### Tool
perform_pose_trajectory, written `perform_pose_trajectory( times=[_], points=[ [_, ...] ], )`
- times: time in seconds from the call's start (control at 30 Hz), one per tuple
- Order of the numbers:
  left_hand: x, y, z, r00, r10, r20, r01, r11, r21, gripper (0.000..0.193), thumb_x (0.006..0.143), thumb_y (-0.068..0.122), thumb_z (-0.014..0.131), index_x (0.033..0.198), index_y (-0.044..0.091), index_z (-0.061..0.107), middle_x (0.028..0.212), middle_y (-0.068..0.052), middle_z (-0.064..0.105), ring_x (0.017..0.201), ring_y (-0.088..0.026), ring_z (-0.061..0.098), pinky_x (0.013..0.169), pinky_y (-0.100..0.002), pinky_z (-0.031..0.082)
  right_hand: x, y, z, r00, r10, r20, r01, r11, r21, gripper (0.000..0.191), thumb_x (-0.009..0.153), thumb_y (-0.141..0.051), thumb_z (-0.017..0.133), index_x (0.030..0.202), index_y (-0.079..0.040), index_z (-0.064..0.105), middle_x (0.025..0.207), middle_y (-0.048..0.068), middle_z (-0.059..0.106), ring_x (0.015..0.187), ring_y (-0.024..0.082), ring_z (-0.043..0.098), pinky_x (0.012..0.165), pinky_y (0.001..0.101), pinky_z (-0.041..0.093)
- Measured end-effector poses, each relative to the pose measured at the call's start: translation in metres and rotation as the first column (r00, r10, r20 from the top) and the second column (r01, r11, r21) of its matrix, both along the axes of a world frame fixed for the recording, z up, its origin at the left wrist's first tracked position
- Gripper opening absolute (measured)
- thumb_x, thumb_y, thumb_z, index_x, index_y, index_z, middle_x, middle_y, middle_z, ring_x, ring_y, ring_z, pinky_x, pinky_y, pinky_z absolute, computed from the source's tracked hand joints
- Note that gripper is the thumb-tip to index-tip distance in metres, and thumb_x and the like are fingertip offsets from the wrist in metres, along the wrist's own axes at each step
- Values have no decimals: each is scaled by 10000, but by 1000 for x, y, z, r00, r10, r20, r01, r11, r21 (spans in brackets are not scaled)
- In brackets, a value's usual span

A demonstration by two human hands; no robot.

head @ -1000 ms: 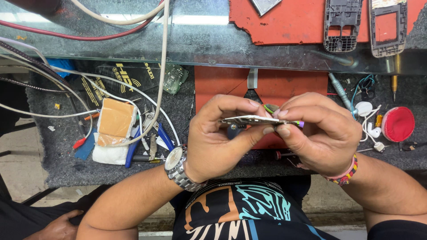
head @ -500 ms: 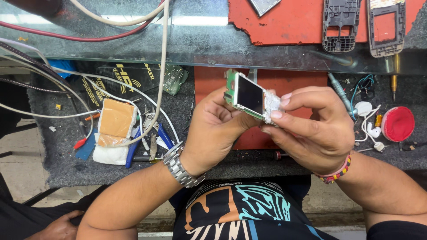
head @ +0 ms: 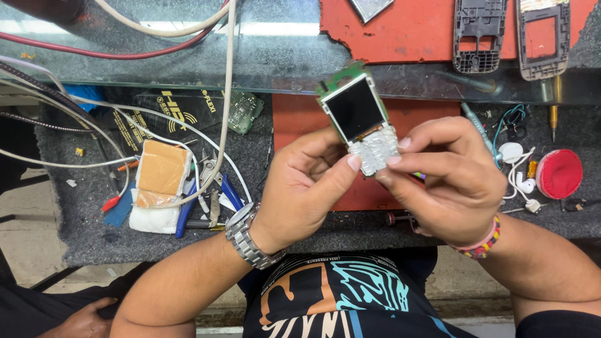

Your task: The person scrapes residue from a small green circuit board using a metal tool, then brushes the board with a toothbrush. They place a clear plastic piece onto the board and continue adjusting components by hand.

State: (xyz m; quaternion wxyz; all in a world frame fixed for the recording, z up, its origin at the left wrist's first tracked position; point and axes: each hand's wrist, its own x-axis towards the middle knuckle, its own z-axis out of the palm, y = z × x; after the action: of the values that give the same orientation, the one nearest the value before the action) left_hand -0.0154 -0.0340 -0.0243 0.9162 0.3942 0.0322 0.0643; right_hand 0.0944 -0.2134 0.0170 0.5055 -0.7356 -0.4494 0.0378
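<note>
1. At the bench's [head: 81, 213] left end, several cables [head: 225, 81], white, grey and one red, run down from the far edge and cross a pad wrapped in tan tape [head: 159, 181]. Beside the pad lie blue-handled pliers [head: 225, 188]; how many tools sit in that pile is hard to make out under the wires.
2. A small green circuit board [head: 243, 111] lies near the far edge, just left of the orange mat [head: 300, 119].
3. The left hand [head: 300, 191], with a metal watch [head: 247, 238] on its wrist, is curled closed; its thumb presses the lower left corner of the phone board [head: 362, 122], and the other fingers are hidden behind it.
4. The phone board is a bare inner assembly with one dark screen and one silvery keypad sheet, held tilted above the orange mat at the bench's middle, screen end pointing to the far edge.
5. The right hand [head: 447, 181], with a beaded bracelet [head: 482, 244] at the wrist, pinches the board's keypad end between thumb and forefinger; the remaining fingers are folded under.
6. On the glass shelf [head: 188, 56] at the far edge lie two grey phone frames [head: 479, 34], side by side on an orange sheet [head: 400, 28]; the right one is cut off at the top.
7. At the bench's right end sit one round red lid [head: 559, 173], white earphones [head: 523, 181] and a screwdriver [head: 479, 128], partly hidden by the right hand.
8. Another person's hand [head: 81, 319] shows at the lower left corner, partly cut off.
</note>
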Motion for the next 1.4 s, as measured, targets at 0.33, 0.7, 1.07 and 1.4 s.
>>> perform_pose_trajectory(
  times=[0.33, 0.7, 1.07, 1.4],
  points=[
    [-1, 3, 5, 997, -31, -68, 36, 997, 73, 330, 1089, 35, 594, 1403, -65, 583, 1228, -116, 712, 1128, -107, 671, 989, -255, 554, 1, -7, -2, 974, -29, -224, 39, 998, 40, 218, 862, 51, 836, 997, -40, 690, 1114, 87, 622, 924, 96, 644, 752, 169, 547],
    [2, 7, 7, 995, -92, -49, 89, 994, -61, 356, 1086, 23, 587, 1427, -76, 559, 1285, -136, 688, 1188, -153, 659, 1059, -307, 552, 14, -6, 0, 729, 208, -652, -60, 969, 241, 378, 935, -18, 700, 1294, 20, 590, 1277, 113, 590, 1158, 175, 648, 1021, 300, 588],
    [0, 8, 10, 999, -27, -18, 27, 999, -27, 444, 1091, 26, 609, 1514, -67, 511, 1313, -162, 676, 1192, -160, 655, 1090, -316, 554, 20, 2, 5, 930, 205, -305, -165, 974, 152, 605, 776, -26, 870, 1312, 25, 594, 1291, 135, 575, 1201, 193, 629, 1066, 339, 578],
    [3, 6, 14, 996, 21, -92, -18, 999, 33, 450, 1016, -6, 694, 1438, -91, 565, 1270, -175, 713, 1149, -175, 699, 1020, -303, 593, 20, 4, 10, 988, 137, 76, -132, 989, -62, 614, 711, -109, 928, 1241, 6, 641, 1125, 175, 647, 997, 216, 669, 827, 294, 562]
  ],
)
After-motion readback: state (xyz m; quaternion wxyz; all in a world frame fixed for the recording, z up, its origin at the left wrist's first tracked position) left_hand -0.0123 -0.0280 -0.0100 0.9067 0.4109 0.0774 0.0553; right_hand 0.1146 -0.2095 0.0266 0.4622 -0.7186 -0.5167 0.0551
